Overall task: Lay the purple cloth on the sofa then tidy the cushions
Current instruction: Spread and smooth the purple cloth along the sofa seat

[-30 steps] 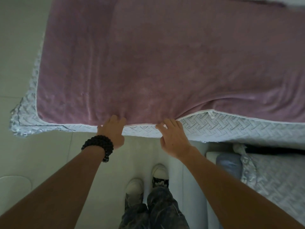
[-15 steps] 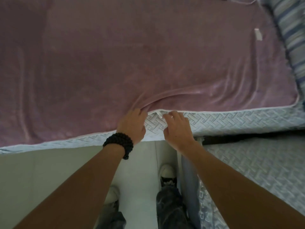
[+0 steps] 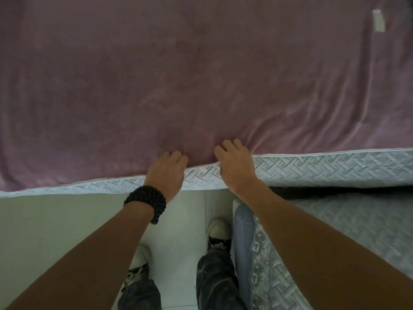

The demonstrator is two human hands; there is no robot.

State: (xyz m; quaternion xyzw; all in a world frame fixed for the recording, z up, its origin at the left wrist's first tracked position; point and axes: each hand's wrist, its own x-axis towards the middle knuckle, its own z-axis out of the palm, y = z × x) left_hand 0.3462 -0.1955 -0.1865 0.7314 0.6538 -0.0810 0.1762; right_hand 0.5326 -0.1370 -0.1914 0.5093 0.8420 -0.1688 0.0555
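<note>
The purple cloth (image 3: 201, 74) lies spread over the sofa seat and fills the upper part of the view. Its white-piped near edge runs along the pale quilted sofa cover (image 3: 324, 168). My left hand (image 3: 166, 173), with a black bead bracelet on the wrist, has its fingers curled on the cloth's near edge. My right hand (image 3: 237, 166) sits just to its right, with its fingers dug into the cloth at the hem. Creases fan out from the right hand. No cushions are in view.
A white label (image 3: 378, 20) shows on the cloth at the top right. A second sofa section with the same quilted cover (image 3: 357, 231) juts toward me at the right. Pale tiled floor (image 3: 55, 231) lies at the left, and my shoes (image 3: 220, 231) stand close to the sofa front.
The lifted fold in the hem between my hands has flattened. My right hand has moved forward onto the cloth. The view has shifted right and closer.
</note>
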